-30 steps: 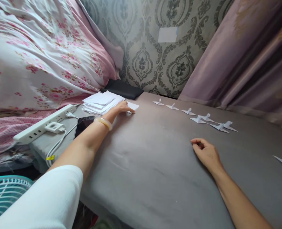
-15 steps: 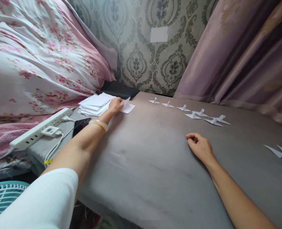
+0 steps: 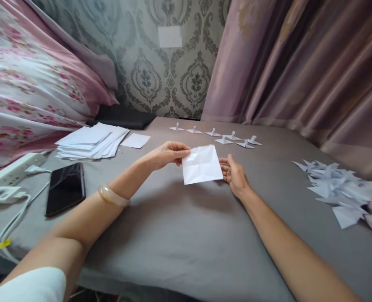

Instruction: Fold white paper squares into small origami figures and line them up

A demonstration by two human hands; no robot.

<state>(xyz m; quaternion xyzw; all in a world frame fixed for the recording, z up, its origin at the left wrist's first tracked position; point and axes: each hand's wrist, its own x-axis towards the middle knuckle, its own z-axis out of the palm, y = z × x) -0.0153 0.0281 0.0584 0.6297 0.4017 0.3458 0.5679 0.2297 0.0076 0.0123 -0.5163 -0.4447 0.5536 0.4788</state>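
A square sheet of white paper (image 3: 202,165) with faint crease lines is held above the grey cloth surface. My left hand (image 3: 171,154) pinches its upper left corner between thumb and fingers. At the sheet's right edge is my right hand (image 3: 235,175), thumb raised and fingers apart, the fingertips partly hidden behind the paper. Whether they touch it I cannot tell. Beyond the hands, several small folded paper figures (image 3: 213,133) stand in a loose line. A single paper square (image 3: 136,141) lies flat beside a stack of white paper (image 3: 91,140) at the left.
Many folded white paper shapes (image 3: 333,182) are heaped at the right. On the left lie a black phone (image 3: 65,188), a white power strip (image 3: 12,170) and cables. A dark flat item (image 3: 123,116) rests by the wall, near a floral cloth (image 3: 25,84) and pink curtains (image 3: 267,63).
My left hand has moved from beside the paper stack towards the middle, bringing a paper square. My right hand now meets its right edge. The view has turned right, showing more folded shapes.
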